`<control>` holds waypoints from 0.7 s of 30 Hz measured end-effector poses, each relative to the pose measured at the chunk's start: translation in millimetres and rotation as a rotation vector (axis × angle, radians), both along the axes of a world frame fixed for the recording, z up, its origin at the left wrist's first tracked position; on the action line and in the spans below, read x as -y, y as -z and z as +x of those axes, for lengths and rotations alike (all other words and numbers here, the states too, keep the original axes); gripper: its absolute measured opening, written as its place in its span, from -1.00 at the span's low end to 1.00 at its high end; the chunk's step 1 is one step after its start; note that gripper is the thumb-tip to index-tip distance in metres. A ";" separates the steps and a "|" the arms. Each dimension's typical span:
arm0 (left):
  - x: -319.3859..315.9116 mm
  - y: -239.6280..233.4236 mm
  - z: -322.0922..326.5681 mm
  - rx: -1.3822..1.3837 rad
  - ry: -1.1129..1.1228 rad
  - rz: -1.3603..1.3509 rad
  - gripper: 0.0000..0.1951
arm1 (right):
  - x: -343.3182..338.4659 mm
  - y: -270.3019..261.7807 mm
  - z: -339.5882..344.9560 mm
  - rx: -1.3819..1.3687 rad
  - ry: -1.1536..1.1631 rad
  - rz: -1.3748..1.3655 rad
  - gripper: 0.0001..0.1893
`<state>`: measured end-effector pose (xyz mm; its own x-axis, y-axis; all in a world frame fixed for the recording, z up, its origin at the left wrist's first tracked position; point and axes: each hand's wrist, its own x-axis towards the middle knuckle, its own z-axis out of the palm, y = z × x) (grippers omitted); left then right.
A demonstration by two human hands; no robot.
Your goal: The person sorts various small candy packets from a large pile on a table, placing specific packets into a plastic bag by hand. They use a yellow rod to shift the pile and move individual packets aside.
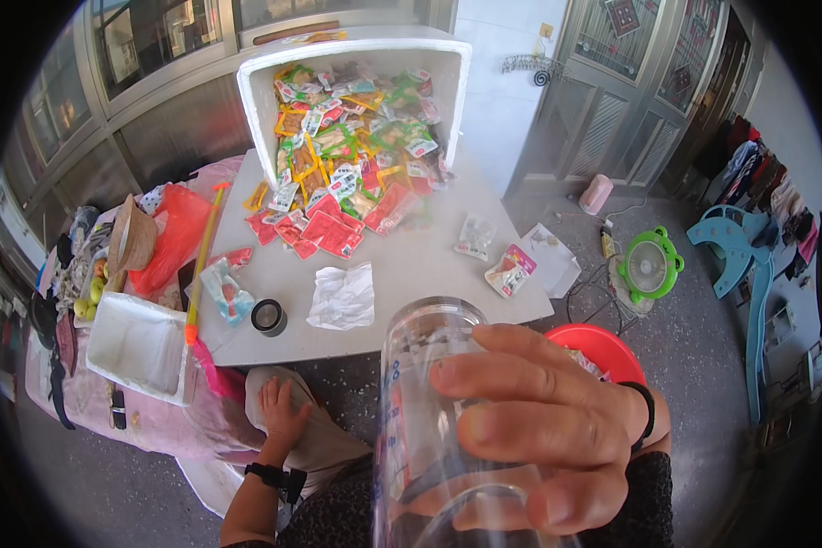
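My right hand (555,418) grips a clear, cylindrical drinking bottle (418,411) from the side, close to the camera. The bottle bears blue markings and spans much of the lower middle of the view. My left hand (281,409) rests on my left knee and holds nothing, its fingers slightly apart. Beyond it on the table (425,274) stands a round black lid (268,317). A crumpled white tissue (342,296) lies to the right of the lid. Small sealed food packets (346,164) spill from a white foam box (462,103) lying on its side.
Two loose packets, one clear (476,236) and one pink-topped (511,271), lie at the table's right. A red basin (609,342) stands beyond my right hand. To the left are a small foam box (137,346), a yellow stick (204,274) and a straw hat (131,236).
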<state>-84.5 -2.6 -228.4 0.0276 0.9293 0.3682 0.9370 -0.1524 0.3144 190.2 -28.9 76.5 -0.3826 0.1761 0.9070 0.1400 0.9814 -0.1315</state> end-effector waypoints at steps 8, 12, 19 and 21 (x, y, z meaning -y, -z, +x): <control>3.5 -1.4 -1.5 0.000 -0.013 0.017 -0.45 | 1.0 -0.5 0.5 -0.014 0.024 0.004 -0.18; -1.3 10.3 -2.3 0.033 -0.011 0.026 -0.45 | -0.5 1.9 -2.3 -0.025 0.045 0.017 -0.18; 1.4 13.1 -9.7 0.172 0.009 0.031 -0.45 | -3.3 -3.7 3.3 0.038 0.005 0.040 -0.41; -0.4 11.7 -10.8 0.212 0.014 0.006 -0.43 | -4.3 -3.9 2.6 0.070 0.015 0.056 -0.45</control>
